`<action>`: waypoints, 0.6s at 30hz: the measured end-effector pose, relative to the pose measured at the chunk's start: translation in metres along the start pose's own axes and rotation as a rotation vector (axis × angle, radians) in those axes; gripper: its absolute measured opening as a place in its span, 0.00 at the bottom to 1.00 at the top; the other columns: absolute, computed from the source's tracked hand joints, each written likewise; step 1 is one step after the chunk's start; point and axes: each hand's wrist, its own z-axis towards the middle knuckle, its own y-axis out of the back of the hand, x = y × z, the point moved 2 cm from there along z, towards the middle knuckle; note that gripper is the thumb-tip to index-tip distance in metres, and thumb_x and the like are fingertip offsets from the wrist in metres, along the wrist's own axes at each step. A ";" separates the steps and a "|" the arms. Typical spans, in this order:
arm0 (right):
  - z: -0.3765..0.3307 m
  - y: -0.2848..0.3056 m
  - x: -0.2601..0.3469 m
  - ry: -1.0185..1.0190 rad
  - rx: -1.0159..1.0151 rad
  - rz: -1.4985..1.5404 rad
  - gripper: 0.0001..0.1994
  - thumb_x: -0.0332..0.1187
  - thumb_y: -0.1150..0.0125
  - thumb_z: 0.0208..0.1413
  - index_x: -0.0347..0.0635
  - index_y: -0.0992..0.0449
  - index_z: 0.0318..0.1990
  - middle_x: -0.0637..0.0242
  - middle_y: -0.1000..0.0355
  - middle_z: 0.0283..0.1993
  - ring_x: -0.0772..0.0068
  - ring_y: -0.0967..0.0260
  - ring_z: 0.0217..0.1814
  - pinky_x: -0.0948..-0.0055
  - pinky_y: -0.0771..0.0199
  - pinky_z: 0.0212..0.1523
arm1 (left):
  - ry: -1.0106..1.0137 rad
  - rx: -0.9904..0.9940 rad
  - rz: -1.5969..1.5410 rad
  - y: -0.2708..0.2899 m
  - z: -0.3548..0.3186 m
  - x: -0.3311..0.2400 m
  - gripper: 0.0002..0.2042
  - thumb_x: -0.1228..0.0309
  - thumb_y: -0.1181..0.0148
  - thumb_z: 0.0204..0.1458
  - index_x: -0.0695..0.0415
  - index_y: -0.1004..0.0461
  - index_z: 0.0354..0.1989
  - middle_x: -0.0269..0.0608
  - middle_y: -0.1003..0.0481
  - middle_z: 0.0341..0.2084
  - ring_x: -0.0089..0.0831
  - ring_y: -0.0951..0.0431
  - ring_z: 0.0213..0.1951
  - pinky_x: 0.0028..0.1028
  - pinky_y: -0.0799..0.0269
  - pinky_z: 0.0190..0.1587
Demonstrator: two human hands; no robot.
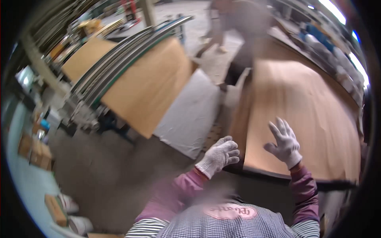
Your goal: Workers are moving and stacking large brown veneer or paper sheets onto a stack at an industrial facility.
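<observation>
**Gloved hands poised at near edge of plywood sheet**

Seen from above in a workshop: a large tan plywood sheet (301,115) lying flat on a dark-edged desk (278,177), filling the right half of the view. Right hand (285,143), in a white knit glove, raised over the sheet's near edge with fingers (278,129) spread wide apart, palm toward the wood, gripping nothing; contact with the surface not clear from this angle. Left hand (219,156), likewise gloved, at the sheet's near left corner with fingers (231,150) curled loosely together, closed on nothing visible; hard to tell whether resting on the edge or just beside it.

Left of the sheet, a pale grey-white panel (190,115) running down toward the concrete floor (111,174). Beyond that panel, a second tan board (147,87) under a set of long curved metal rails (127,59). At the sheet's far end, a blurred second person (238,27) standing on the floor. Far left of the sheet, cardboard boxes (35,148) along the wall.

Judged from the pose: the reaching step, ahead of any grip on the sheet. Called for next: both hands down onto the near edge, set well apart for balance, fingers closed firmly before any lifting or sliding, given the sheet's breadth and likely flex.
</observation>
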 end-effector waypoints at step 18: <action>0.016 -0.240 0.245 -0.612 0.831 0.684 0.21 0.29 0.43 0.57 0.34 0.32 0.58 0.50 0.31 0.58 0.58 0.35 0.61 0.66 0.39 0.63 | -0.442 -1.504 0.666 0.622 -0.107 -0.387 0.45 0.59 0.27 0.42 0.63 0.47 0.65 0.56 0.36 0.58 0.38 0.37 0.60 0.33 0.41 0.60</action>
